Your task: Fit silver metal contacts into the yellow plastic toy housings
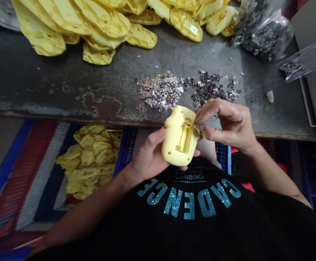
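My left hand [149,156] is wrapped round a yellow plastic housing [171,141], its open battery compartment [185,139] facing up. A coiled spring contact shows at the compartment's lower end, and a metal piece lies across its upper end. At the housing's right edge, my right hand [228,125] pinches a small metal contact [199,124] between thumb and forefinger. Just beyond the hands, on the bench, are a pile of silvery metal contacts [162,90] and a darker pile of metal contacts [212,88].
Yellow plastic shells [92,21] are heaped along the back of the dark bench [52,87]. Clear bags of metal parts [266,32] stand at the back right. Below the bench edge, at left, a blue-edged crate [122,145] adjoins more yellow shells [92,159].
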The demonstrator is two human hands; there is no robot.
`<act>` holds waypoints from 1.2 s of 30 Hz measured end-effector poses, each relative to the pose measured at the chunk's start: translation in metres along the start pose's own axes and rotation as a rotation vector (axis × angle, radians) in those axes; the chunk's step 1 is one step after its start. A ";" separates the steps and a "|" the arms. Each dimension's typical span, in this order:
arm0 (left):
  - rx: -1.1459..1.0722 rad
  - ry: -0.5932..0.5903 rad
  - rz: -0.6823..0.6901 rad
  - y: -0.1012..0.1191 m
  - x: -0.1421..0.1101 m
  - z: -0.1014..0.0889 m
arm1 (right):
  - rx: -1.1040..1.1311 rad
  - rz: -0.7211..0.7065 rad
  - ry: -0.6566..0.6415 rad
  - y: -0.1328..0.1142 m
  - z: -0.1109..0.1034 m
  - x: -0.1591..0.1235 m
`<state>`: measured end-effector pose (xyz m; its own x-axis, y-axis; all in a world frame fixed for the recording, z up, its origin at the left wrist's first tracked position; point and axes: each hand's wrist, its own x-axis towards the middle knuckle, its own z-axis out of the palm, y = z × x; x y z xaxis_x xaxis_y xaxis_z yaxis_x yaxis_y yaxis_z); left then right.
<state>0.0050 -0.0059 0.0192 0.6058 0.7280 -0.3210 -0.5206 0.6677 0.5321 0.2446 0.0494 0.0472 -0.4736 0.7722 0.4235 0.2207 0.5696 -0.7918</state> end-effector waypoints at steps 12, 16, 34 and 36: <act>0.087 -0.004 0.012 -0.004 -0.003 0.003 | -0.305 -0.109 -0.091 -0.009 -0.011 -0.003; 0.104 -0.017 0.005 -0.004 -0.004 0.002 | -0.288 -0.098 -0.126 -0.011 -0.014 -0.002; 0.063 -0.018 -0.005 -0.006 -0.003 0.002 | -0.501 -0.237 -0.290 -0.023 -0.017 0.009; 0.072 -0.013 -0.009 -0.007 -0.002 0.002 | -0.534 -0.256 -0.308 -0.025 -0.017 0.007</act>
<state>0.0079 -0.0123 0.0176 0.6184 0.7194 -0.3162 -0.4703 0.6611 0.5846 0.2500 0.0459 0.0772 -0.7716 0.5235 0.3614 0.4231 0.8466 -0.3229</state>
